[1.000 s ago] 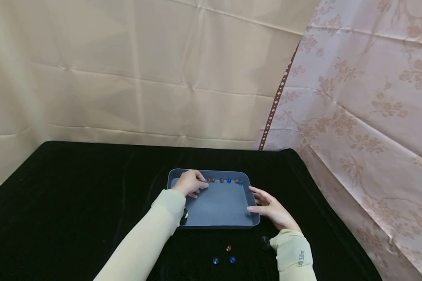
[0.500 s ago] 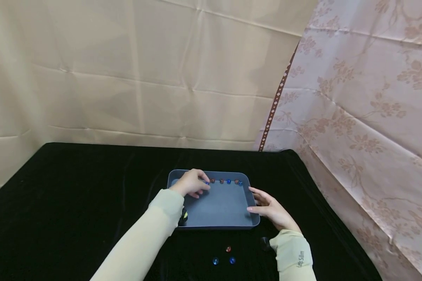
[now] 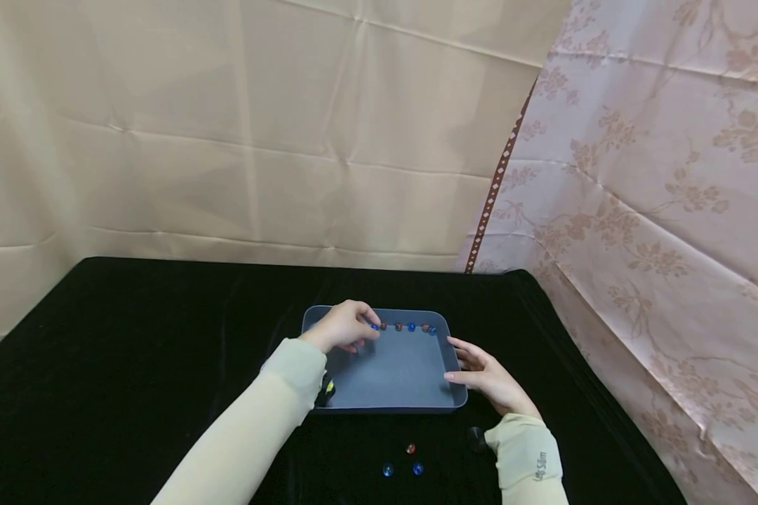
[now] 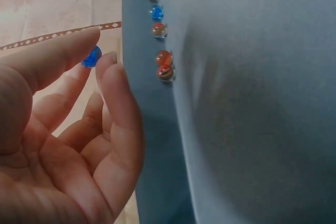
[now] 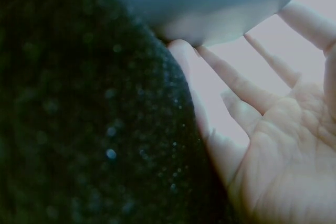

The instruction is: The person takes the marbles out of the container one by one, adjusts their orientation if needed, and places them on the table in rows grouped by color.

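In the head view my left hand hovers over the far left part of a blue-grey tray. Between thumb and fingertips it pinches a blue marble, plain in the left wrist view. Along the tray's far wall runs a row of several orange and blue marbles; an orange marble at the near end touches another, with the pinched one held apart from them. My right hand holds the tray's right side, thumb over the rim and fingers against the outer wall.
On the black cloth in front of the tray lie an orange marble and two blue ones, a lighter marble and a darker marble. A beige curtain hangs behind, a floral cloth at right.
My left hand has shifted slightly right and its forearm slightly left, bringing the pinched blue marble into sight by the row's left end. The right hand and tray stay put.
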Demonstrator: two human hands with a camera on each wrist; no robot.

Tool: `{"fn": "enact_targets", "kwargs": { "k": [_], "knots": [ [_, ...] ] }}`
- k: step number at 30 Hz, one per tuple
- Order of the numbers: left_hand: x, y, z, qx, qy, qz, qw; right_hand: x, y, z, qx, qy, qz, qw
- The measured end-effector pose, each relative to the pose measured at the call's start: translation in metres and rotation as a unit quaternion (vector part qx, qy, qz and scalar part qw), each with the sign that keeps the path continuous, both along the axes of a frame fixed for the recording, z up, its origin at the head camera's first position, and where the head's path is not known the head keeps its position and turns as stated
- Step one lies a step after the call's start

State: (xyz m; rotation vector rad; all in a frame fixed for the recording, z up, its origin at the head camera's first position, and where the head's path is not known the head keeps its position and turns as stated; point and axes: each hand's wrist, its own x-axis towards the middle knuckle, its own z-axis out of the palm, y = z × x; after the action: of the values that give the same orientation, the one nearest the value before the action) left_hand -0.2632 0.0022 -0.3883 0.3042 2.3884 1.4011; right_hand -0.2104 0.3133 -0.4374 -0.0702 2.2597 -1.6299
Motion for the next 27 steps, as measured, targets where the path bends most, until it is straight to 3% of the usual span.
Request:
{"fn": "enact_targets", "kwargs": {
  "k": [16,27],
  "knots": [
    [0.007,-0.005,0.013,-0.023,0.032,-0.017,0.9991,-0.001,-0.002,0.000,0.005,-0.001,-0.009,0.9999],
    [0.016,-0.005,0.023,-0.011,0.038,-0.036,0.9986,-0.001,-0.003,0.001,0.008,-0.004,-0.017,0.9998]
  ]
}}
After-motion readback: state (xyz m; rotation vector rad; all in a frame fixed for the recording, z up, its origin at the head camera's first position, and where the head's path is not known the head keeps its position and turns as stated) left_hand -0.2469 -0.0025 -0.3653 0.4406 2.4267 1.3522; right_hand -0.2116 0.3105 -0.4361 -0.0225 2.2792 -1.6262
